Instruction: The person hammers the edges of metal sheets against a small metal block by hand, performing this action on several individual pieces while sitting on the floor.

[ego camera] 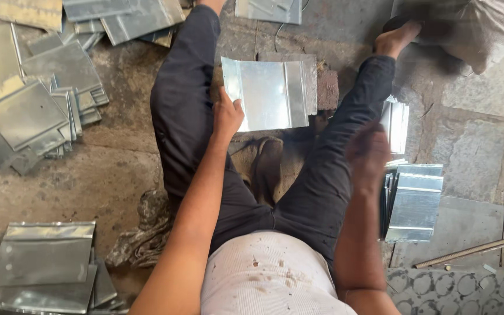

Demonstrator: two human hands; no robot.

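Steadying a folded metal sheet [268, 93] by its left edge, the left hand [227, 116] pinches it over a brick [326, 88] between the seated person's legs. Thin, shiny and creased, it looks light, stiff and sharp-edged, best held at the rim. The right hand [368, 154] is blurred, its grip unreadable.

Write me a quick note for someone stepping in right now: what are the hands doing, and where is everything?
Left hand: grip on the left edge of a shiny folded sheet-metal piece lying between the legs.
Right hand: blurred, raised above the right thigh; whether it holds anything cannot be told.
Stacks of similar folded metal pieces lie at the right, lower left and upper left.
How many are finished is not visible.
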